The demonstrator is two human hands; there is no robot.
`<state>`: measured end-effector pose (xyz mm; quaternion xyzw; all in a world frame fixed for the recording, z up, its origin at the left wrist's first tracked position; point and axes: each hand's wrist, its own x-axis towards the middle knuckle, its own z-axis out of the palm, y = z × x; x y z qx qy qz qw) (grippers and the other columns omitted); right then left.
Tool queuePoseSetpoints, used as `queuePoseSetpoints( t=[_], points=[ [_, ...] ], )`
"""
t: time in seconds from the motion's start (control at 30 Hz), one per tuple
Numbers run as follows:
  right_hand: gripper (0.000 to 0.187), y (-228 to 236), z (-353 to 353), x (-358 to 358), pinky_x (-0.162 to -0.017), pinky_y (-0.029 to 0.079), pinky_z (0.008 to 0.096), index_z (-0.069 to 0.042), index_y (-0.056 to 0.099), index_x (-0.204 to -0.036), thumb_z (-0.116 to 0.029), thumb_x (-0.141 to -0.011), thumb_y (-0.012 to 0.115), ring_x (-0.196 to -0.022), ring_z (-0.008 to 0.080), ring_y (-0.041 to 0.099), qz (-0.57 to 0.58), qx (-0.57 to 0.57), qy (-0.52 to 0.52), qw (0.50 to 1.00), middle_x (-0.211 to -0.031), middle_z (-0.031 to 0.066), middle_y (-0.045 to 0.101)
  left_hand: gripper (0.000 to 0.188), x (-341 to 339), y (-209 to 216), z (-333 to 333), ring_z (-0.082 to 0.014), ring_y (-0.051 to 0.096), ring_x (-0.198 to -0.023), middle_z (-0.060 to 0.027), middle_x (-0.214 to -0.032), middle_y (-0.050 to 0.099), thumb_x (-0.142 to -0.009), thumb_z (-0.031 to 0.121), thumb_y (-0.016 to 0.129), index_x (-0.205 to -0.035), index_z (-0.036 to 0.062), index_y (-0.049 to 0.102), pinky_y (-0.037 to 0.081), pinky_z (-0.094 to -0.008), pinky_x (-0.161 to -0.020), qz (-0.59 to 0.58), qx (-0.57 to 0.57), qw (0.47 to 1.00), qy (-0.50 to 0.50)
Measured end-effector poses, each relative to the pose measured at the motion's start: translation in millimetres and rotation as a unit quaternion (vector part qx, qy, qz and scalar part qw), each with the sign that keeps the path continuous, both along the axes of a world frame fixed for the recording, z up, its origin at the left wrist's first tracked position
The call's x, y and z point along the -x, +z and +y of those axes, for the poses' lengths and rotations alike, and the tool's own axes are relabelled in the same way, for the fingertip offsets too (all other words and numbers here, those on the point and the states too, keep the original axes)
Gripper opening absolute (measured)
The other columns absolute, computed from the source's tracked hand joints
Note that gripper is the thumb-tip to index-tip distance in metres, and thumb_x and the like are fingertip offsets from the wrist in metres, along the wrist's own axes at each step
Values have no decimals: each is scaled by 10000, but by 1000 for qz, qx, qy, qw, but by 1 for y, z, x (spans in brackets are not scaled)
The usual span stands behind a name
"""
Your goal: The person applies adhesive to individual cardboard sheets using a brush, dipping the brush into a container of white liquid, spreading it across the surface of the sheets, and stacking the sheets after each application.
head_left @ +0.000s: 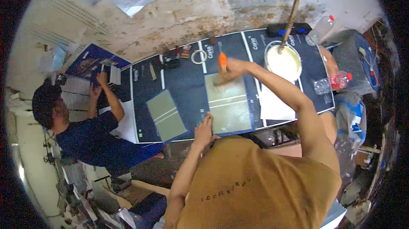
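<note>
My right hand (233, 70) is closed around a brush with an orange handle (222, 60). Its lower end meets the upper part of a greyish-green board (230, 116) with dark blue edges and two pale stripes, and the hand is slightly blurred. The board's surface has a wet-looking sheen. At the board's lower left corner lies my left hand (203, 130), its fingers stretched out along the edge. A second, similar striped board (167, 116) lies to the left, tilted. To the right stands a round tub (283, 63) of cream-coloured paste or glue, with a wooden stick (290, 22) in it.
The dark table (187, 80) has white lines. On it are a tape roll (198, 57), small dark objects (172, 61) and white sheets (277, 105). Plastic bottles (340, 80) stand or lie at the right. At the left, another person (91, 129) handles a stack of boards or books (111, 75).
</note>
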<state>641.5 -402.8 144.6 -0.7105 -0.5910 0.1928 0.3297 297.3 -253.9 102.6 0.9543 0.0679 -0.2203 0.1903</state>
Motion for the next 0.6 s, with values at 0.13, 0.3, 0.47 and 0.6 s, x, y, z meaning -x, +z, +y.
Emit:
queuePoseSetpoints(
  t=[0.13,0.3,0.47,0.6],
  points=[
    [398,8,40,-28,-664,534,498,-49,658,-693,-418,-841,670,-770,386,694,-99,172,-175,964,-804,216,698,1130,-5,10,-6,-386,449,-1341,-43,-1653,167,-648,321,891,-1546,97,242,431,-635,-1010,20,-23,999,-12],
    [386,17,82,-20,-661,513,503,-54,637,-831,-436,-842,688,-757,404,665,-101,87,-30,991,-796,195,685,1125,-3,17,-11,-384,454,-1337,-35,-1657,152,-660,286,888,-1553,103,228,422,-653,-1013,35,-15,999,10],
    [339,15,99,-11,-712,528,515,-65,658,-789,-401,-816,681,-791,390,691,-121,127,-132,976,-821,201,704,1106,-4,20,-12,-376,461,-1329,-18,-1665,110,-672,279,885,-1547,103,233,408,-662,-1030,29,10,999,14],
    [386,23,104,-15,-702,539,483,-54,667,-781,-438,-788,709,-782,385,694,-185,102,-167,963,-798,186,705,1103,4,10,-11,-376,462,-1328,-25,-1665,115,-670,282,887,-1543,97,239,409,-661,-1028,-2,-2,1000,17]
  ],
)
